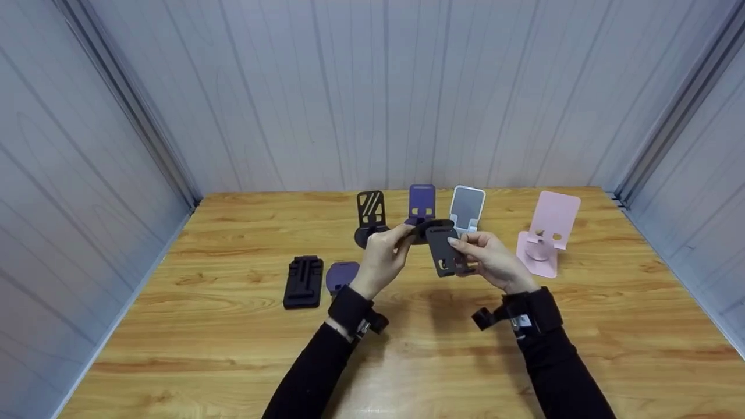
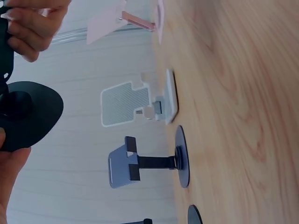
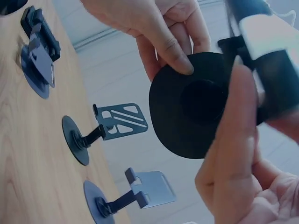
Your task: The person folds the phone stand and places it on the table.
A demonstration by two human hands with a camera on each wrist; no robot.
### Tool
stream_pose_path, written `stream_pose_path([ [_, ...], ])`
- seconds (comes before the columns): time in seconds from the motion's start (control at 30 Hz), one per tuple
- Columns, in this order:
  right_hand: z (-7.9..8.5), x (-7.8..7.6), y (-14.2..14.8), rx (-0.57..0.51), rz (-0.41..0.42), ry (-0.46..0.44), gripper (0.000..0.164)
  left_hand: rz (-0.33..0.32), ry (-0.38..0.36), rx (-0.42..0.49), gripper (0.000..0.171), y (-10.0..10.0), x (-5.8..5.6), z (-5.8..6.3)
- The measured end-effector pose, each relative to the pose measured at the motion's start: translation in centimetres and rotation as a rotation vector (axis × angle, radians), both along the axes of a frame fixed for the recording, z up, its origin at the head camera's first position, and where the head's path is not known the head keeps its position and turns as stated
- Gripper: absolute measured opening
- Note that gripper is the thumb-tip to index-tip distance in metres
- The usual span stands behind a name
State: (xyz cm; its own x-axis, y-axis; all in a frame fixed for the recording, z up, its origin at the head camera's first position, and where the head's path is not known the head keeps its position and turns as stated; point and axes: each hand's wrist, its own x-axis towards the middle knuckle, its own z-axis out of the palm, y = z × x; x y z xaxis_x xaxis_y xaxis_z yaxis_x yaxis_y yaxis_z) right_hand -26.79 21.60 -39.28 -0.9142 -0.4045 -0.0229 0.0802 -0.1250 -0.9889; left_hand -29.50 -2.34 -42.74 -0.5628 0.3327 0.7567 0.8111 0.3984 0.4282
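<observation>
Both hands hold a dark phone stand [image 1: 440,250] in the air above the table, its cradle plate tilted away from its base. My left hand [image 1: 381,259] pinches the edge of the rounded base [image 3: 184,112] between thumb and fingers, seen in the right wrist view. On the other side, my right hand [image 1: 492,262] grips the plate, its thumb lying on the plate's face. In the left wrist view the base [image 2: 39,114] hangs below the right hand's curled fingers [image 2: 32,28]. The arm joining base and plate is partly hidden by the hands.
Behind the hands stand a black slotted phone stand [image 1: 371,205], a purple one [image 1: 422,196] and a white-and-grey one [image 1: 467,205]. A pink stand [image 1: 554,218] is at the right. Left of the hands lie a folded black stand [image 1: 303,285] and a folded purple stand [image 1: 341,274].
</observation>
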Motion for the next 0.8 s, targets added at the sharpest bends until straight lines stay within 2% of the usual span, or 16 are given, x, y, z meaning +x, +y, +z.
stream_pose_path([
  [0.07, 0.36, 0.24, 0.06, -0.002, -0.037, 0.017, 0.026, -0.013, -0.012, 0.033, 0.011, 0.0, 0.05, 0.1],
  [0.17, 0.87, 0.67, 0.11, -0.001, -0.113, 0.052, 0.006, -0.026, -0.025, 0.074, 0.011, 0.02, 0.2, 0.24],
  [0.2, 1.0, 0.8, 0.13, 0.001, -0.132, 0.065, 0.008, -0.031, -0.032, 0.083, 0.01, 0.02, 0.26, 0.27],
  [0.3, 1.09, 0.97, 0.3, 0.012, -0.12, 0.092, 0.034, -0.045, -0.061, 0.1, 0.008, 0.11, 0.42, 0.41],
  [0.43, 0.79, 0.87, 0.55, 0.004, 0.008, 0.082, 0.062, -0.074, -0.097, 0.109, 0.007, 0.29, 0.59, 0.54],
  [0.6, 0.49, 0.73, 0.63, -0.007, 0.096, 0.068, 0.073, -0.09, -0.146, 0.096, 0.008, 0.52, 0.77, 0.49],
  [0.8, 0.57, 0.72, 0.76, 0.02, 0.101, 0.024, 0.088, -0.096, -0.199, 0.097, 0.009, 0.78, 0.98, 0.46],
])
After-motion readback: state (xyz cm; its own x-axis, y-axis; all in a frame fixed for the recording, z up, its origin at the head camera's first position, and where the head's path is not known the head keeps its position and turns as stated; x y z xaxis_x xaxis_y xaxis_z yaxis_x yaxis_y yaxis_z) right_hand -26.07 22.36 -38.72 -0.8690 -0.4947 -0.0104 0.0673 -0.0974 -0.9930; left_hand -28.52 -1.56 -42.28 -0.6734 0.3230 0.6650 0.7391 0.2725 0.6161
